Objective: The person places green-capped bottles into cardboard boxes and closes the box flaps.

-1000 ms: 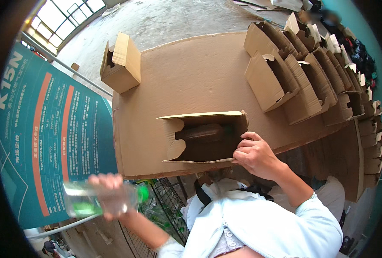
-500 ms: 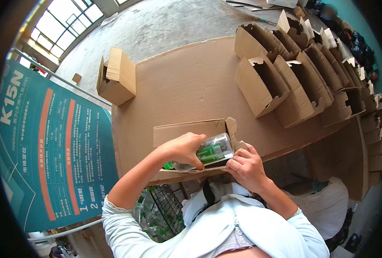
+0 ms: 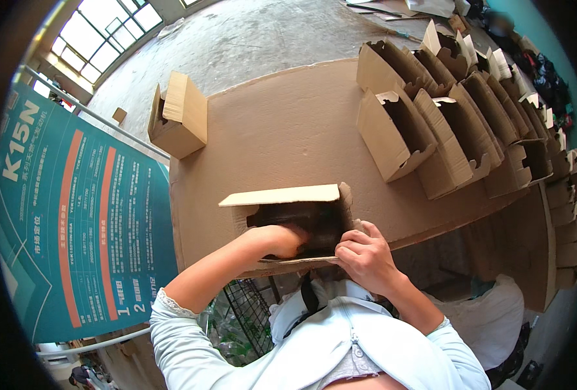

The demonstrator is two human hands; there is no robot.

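Observation:
An open cardboard box (image 3: 282, 195) with a dark inside lies at the table's near edge, its long flap raised at the back. My left hand (image 3: 282, 240) reaches down into this box. Its fingers are lost in the shadow inside, so what they hold does not show. At the near right corner, my right hand (image 3: 367, 255) has its fingers bent over the edge of the box and grips it. No bottle is visible at this moment.
The brown table (image 3: 269, 130) carries a single open carton (image 3: 181, 117) at its far left. Several open cartons (image 3: 392, 140) stand in rows on the right. A teal printed board (image 3: 87, 221) borders the left side. Below the near edge is a black wire basket (image 3: 249, 312) with clear green-tinted bottles.
My left hand has gone down into the box along with the clear green-labelled bottle, which has dropped out of sight. The back flap stands more upright. My right hand stays at the corner.

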